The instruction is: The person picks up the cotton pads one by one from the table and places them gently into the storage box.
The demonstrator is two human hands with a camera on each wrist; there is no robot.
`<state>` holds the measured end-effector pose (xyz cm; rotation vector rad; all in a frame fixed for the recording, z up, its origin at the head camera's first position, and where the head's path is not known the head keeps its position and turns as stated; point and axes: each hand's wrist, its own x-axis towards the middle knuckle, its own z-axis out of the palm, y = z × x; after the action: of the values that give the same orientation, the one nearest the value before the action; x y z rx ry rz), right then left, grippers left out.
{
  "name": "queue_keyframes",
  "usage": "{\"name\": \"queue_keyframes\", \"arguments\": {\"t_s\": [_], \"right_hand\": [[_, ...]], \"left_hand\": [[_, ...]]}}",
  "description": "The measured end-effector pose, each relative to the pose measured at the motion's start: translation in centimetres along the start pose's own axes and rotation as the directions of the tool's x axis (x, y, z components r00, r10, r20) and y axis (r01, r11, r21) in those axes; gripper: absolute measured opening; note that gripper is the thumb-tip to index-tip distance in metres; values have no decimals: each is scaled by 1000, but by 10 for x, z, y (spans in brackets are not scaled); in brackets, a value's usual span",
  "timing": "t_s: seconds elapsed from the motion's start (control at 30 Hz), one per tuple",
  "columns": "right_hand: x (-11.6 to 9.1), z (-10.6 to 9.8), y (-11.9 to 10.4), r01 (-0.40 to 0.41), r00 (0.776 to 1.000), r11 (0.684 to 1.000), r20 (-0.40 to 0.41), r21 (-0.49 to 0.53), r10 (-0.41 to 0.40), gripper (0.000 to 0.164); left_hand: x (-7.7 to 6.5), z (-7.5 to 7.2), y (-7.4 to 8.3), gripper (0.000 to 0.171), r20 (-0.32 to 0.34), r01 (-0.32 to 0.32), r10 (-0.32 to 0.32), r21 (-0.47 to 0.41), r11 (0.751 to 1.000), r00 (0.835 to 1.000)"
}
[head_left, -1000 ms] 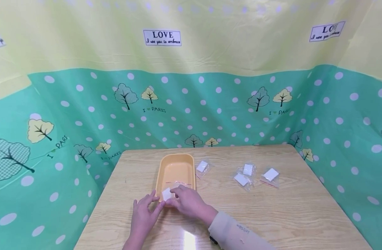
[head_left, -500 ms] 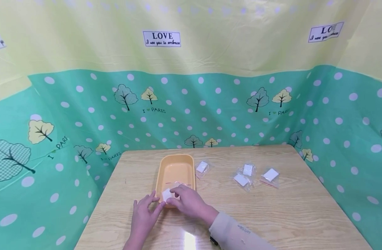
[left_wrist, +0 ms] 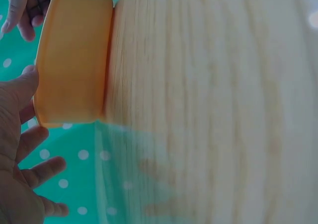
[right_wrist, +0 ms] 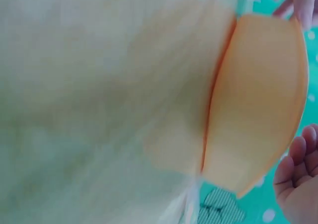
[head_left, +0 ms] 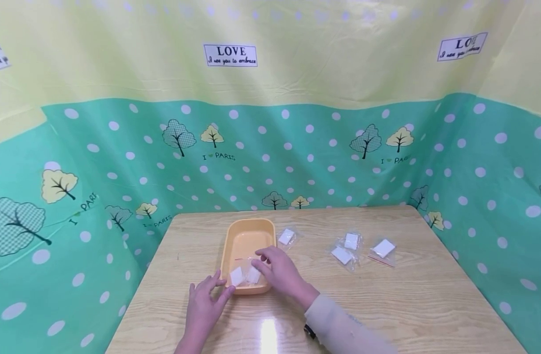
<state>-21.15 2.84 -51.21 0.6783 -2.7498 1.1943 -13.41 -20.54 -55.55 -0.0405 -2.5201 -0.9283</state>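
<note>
A shallow orange tray (head_left: pixel 248 243) stands on the wooden table. Two white squares, one on the left (head_left: pixel 237 276) and one on the right (head_left: pixel 253 274), lie side by side at its near end in small clear zip bags with a red seam. My left hand (head_left: pixel 205 301) touches the tray's near left corner, thumb at the front rim and the other fingers spread along the left side. Over the tray's right rim is my right hand (head_left: pixel 282 273), its fingers loosely bent and nothing in them. The right wrist view shows this hand (right_wrist: pixel 300 177) beside the tray's outer wall (right_wrist: pixel 256 100).
Just right of the tray lies another bagged white square (head_left: pixel 287 237). Farther right are two overlapping bags (head_left: pixel 342 254) and a single bag (head_left: pixel 384 248). Patterned green and yellow cloth (head_left: pixel 297 147) hangs behind and on both sides of the table (head_left: pixel 412 305).
My right hand has let go of the bag in the tray and moved up and to the right, uncovering the second white square. The left hand stays at the tray's corner.
</note>
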Motion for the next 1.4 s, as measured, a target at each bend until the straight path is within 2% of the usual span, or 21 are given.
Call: {"name": "queue_keyframes", "arguments": {"t_s": [0.13,0.2,0.4,0.6,0.77,0.97,1.1,1.23,1.4], "right_hand": [[10,-14,15,-103,991,993,-74,64,108,48],[16,-20,26,-153,981,987,-109,56,159,48],[30,-29,66,-280,954,950,-154,-136,259,48],[38,-35,94,-280,957,922,-147,-266,248,48],[43,-40,107,-272,962,910,-121,-314,246,48],[47,-43,116,-254,966,917,-33,-307,256,48],[48,-44,121,-262,961,921,5,-288,275,47],[50,-42,123,-267,960,927,8,-265,279,43],[50,-39,123,-273,961,931,-14,-241,278,39]], "left_hand": [[0,-1,1,58,15,22,-22,0,1000,1000],[1,-1,1,59,23,31,-31,4,1000,999],[0,-2,2,59,19,27,-28,12,1000,999],[-1,0,2,47,-13,6,-6,15,1000,1000],[-1,-1,1,40,-10,8,-7,18,1000,1000],[0,-3,3,42,2,12,-12,3,1000,1000],[0,-3,5,50,20,22,-22,-1,1000,1000],[1,-4,7,59,34,35,-35,3,999,999],[2,-5,6,60,36,41,-41,0,999,999]]}}
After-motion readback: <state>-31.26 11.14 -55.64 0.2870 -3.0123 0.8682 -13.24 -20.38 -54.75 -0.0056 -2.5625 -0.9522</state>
